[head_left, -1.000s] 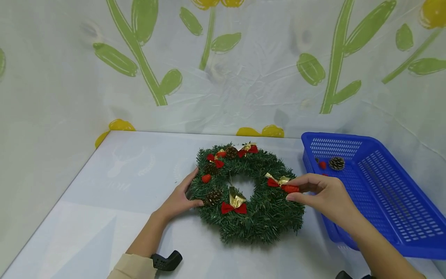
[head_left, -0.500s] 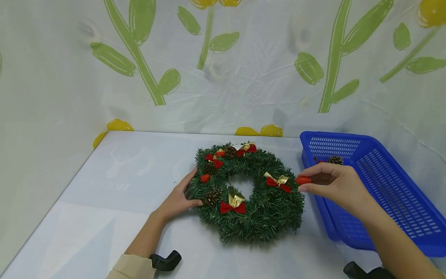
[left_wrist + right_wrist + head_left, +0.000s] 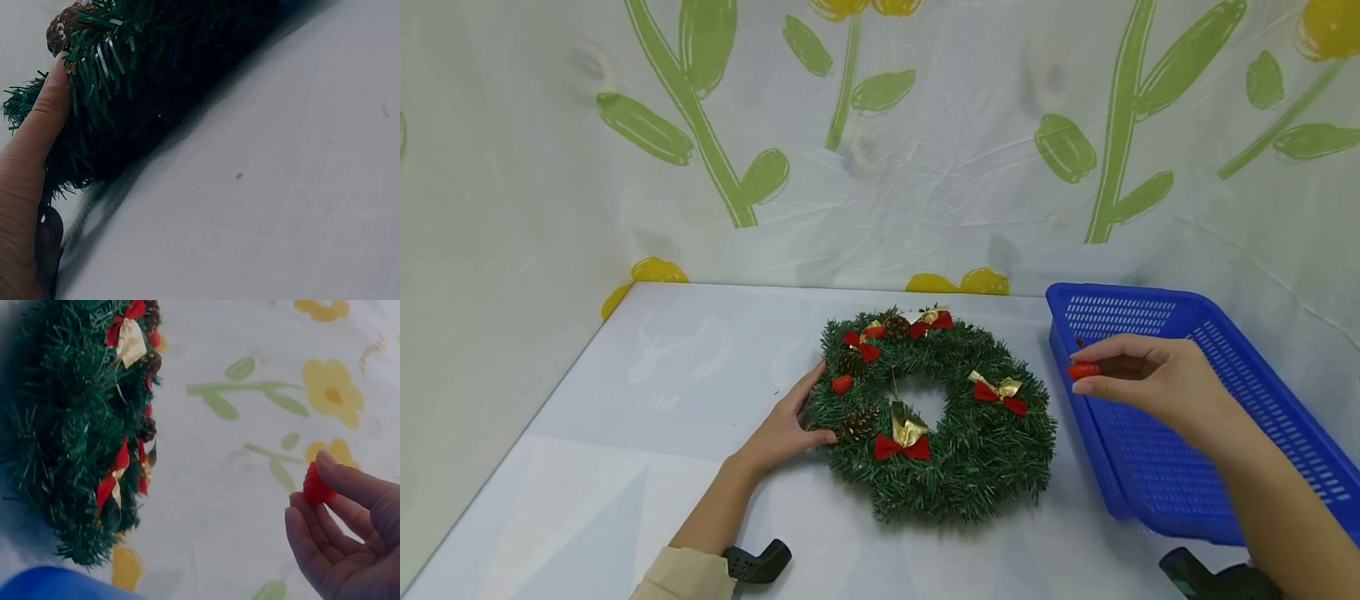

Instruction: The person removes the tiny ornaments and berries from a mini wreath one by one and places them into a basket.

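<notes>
A green wreath lies on the table, trimmed with red and gold bows, pinecones and red berries. My left hand grips its left edge, thumb on top beside a pinecone; the left wrist view shows the thumb against the needles. Between thumb and fingertips, my right hand pinches a small red berry with a bumpy surface. It is held in the air over the near-left rim of the basket, apart from the wreath, as the right wrist view also shows.
A blue perforated plastic basket stands at the table's right side, partly hidden by my right hand and forearm. White cloth printed with green stems and yellow flowers hangs behind the white table.
My right hand has drawn the red berry away from the wreath's right side, moving right and up to the basket's rim. The left hand and wreath have stayed in place.
</notes>
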`<state>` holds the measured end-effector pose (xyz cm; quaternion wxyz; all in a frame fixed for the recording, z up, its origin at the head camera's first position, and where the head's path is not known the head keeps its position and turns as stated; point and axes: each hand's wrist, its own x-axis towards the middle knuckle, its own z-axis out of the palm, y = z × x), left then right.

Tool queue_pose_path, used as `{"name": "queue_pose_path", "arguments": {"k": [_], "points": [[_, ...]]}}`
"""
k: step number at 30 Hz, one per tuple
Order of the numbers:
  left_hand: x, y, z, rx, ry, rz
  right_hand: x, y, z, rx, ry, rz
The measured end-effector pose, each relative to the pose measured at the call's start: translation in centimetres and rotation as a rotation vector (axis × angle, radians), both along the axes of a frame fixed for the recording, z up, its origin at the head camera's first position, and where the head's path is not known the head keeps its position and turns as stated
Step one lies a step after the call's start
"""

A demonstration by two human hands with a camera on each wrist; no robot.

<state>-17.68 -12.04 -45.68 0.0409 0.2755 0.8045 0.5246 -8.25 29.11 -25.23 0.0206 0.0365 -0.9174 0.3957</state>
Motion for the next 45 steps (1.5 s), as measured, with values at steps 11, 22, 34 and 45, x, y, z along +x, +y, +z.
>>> {"name": "queue_pose_path", "arguments": {"k": [11, 22, 34, 45], "points": [[0.0, 0.0, -0.1, 0.008, 0.006, 0.003, -1.3, 2.6, 0.3, 0.020, -0.061, 0.013], [0.0, 0.1, 0.0, 0.014, 0.012, -0.002, -2.2, 5.0, 0.9, 0.021, -0.072, 0.031], [0.0, 0.1, -0.1, 0.015, -0.001, 0.002, -3.7, 7.7, 0.5, 0.032, -0.070, 0.053], [0.1, 0.1, -0.1, 0.003, 0.014, 0.005, -5.7, 10.3, -0.6, -0.092, -0.088, 0.020]]}}
